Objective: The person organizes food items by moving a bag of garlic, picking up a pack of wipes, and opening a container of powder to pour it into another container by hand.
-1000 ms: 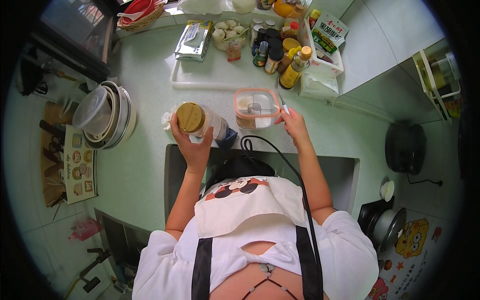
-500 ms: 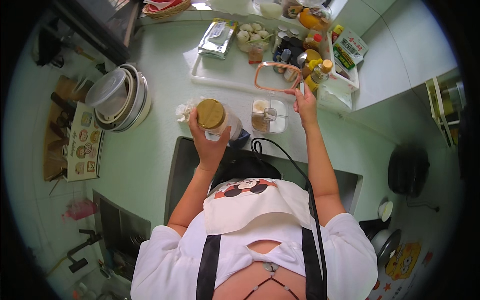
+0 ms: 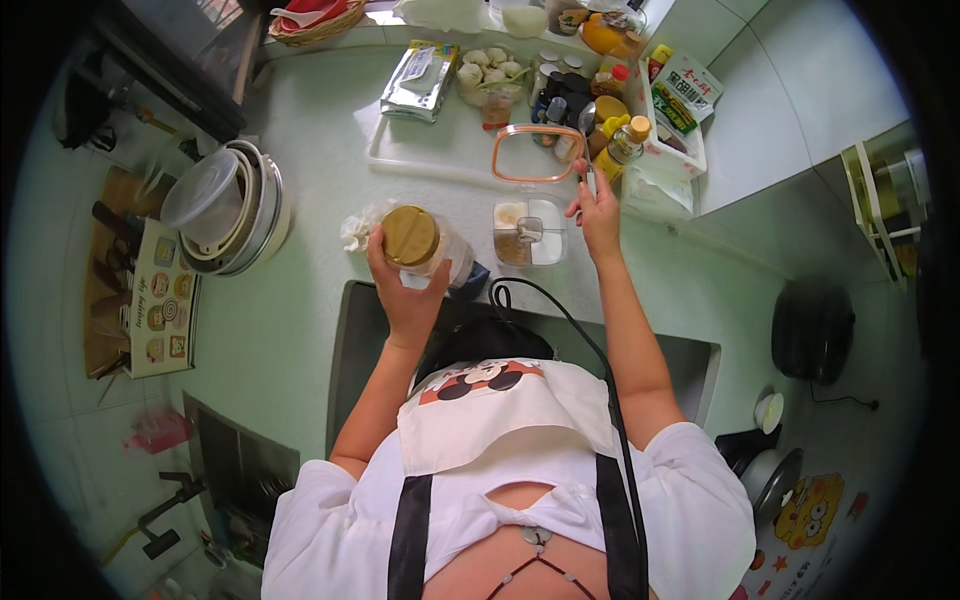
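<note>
Left hand (image 3: 406,300) in my feed, fingers curved wide around a gold-lidded jar (image 3: 426,243) near the sink (image 3: 343,340)'s far edge, right hand (image 3: 598,216), fingers closed on a spoon (image 3: 587,122), compartmented box (image 3: 530,240) between, orange-rimmed lid (image 3: 537,180) raised.

Smooth plastic jar lid (image 3: 411,235)

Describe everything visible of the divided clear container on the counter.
The clear container looks like plastic, with inner dividers. It stands upright and open on the counter, right of the gold-lidded jar; its clear, orange-rimmed lid is raised at the far side. White contents show on the right, brown contents at near left, pale contents at far left. Whether the right hand touches the lid is unclear.
</note>
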Demonstrator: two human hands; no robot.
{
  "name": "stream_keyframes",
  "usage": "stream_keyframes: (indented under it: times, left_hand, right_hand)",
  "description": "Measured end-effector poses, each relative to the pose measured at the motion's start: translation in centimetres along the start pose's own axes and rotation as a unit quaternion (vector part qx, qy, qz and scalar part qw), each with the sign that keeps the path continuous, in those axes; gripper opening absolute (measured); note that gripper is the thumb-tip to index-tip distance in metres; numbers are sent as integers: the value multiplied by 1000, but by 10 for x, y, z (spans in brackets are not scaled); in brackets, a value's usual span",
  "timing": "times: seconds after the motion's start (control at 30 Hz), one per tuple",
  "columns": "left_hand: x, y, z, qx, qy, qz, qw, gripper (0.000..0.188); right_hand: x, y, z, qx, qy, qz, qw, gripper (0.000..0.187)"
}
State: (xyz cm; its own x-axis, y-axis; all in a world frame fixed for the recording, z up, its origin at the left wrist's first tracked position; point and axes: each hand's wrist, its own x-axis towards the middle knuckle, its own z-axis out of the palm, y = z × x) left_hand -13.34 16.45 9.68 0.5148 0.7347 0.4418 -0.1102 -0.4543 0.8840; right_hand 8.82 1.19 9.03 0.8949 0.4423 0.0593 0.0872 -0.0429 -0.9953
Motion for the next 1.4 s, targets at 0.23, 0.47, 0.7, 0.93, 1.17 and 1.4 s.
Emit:
stream_keyframes:
  times: [0.23,0.47,0.7,0.93,1.17,1.4]
  left_hand:
    - [5,13,4,-11,-33,2,999,90]
    - [6,19,8,-12,-62,12,998,89]
    - [5,26,9,-14,-63,17,998,91]
    - [11,51,7,-48,-68,-12,996,94]
    - [35,79,2,-155,-119,-40,980,95]
    - [43,91,19,-247,-213,-29,945,97]
  right_hand:
    - [-54,31,-18,-195,112,-64,972,30]
    - [-110,101,-58,-367,161,17,916,21]
    - [-126,132,-74,-468,151,3,871,19]
    - [-117,131,-73,-518,189,-14,834,25]
    - [-92,43,-51,-229,99,-2,968,37]
    - [-92,-68,-6,-169,-147,-132,966,75]
